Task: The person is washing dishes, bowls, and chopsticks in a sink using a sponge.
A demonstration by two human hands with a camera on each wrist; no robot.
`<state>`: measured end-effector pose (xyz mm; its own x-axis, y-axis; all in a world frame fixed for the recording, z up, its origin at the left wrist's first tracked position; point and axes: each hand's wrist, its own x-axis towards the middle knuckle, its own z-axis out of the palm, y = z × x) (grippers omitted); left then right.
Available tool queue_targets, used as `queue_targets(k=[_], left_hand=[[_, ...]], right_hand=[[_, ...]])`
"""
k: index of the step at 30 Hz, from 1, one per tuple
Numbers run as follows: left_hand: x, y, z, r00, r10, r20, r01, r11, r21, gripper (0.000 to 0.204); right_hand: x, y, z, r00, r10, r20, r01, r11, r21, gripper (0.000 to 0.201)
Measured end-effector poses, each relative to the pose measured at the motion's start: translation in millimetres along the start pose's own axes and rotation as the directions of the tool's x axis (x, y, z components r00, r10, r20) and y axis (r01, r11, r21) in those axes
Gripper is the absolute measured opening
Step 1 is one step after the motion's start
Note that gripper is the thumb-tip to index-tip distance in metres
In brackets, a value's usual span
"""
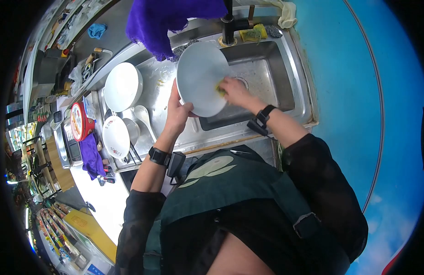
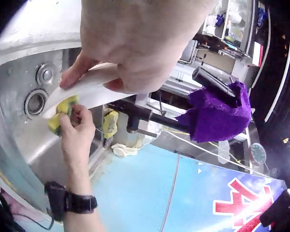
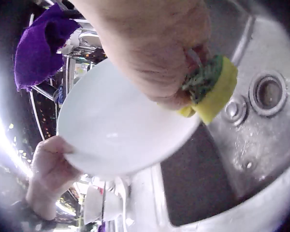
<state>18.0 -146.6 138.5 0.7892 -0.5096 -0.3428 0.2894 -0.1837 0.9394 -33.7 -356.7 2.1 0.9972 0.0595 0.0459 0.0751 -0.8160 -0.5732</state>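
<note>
- White, round, shallow dish (image 1: pixel 200 73): is tilted, partly over grey steel sink basin (image 1: pixel 269 71).
- Left hand (image 1: pixel 177 113): thumb and fingers grip dish rim.
- Right hand (image 1: pixel 238 93): curled fingers hold yellow-and-green sponge (image 3: pixel 223 89) at dish edge.
- 2 white round bowls (image 1: pixel 122 87): stand left of basin.

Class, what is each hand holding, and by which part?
The left hand grips the white dish by its rim; the right hand holds the yellow-green sponge, exact grip partly hidden.
</note>
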Motion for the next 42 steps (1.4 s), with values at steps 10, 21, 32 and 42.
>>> queue_targets(k=[10, 21, 32, 42], left_hand=[[29.9, -15.0, 5.9, 0.993, 0.074, -0.095, -0.083, 0.992, -0.098, 0.048], [48.4, -74.6, 53.4, 0.714, -0.319, 0.623, 0.676, 0.084, -0.732, 0.03], [28.4, 26.1, 70.3, 0.678, -0.237, 0.696, 0.72, 0.019, -0.694, 0.031], [2.9, -11.4, 51.5, 0.478, -0.183, 0.859, 0.771, -0.381, -0.51, 0.038]], right_hand=[[-64.3, 8.3, -51.3, 0.912, 0.387, -0.132, -0.086, 0.497, 0.864, 0.028], [-69.5, -84.6, -90.4, 0.711, -0.459, -0.532, 0.379, 0.888, -0.259, 0.037], [-28.5, -108.4, -144.5, 0.471, -0.434, -0.768, 0.184, 0.9, -0.396, 0.027], [10.1, -40.4, -205.5, 0.672, 0.524, -0.523, 0.191, 0.56, 0.806, 0.03]])
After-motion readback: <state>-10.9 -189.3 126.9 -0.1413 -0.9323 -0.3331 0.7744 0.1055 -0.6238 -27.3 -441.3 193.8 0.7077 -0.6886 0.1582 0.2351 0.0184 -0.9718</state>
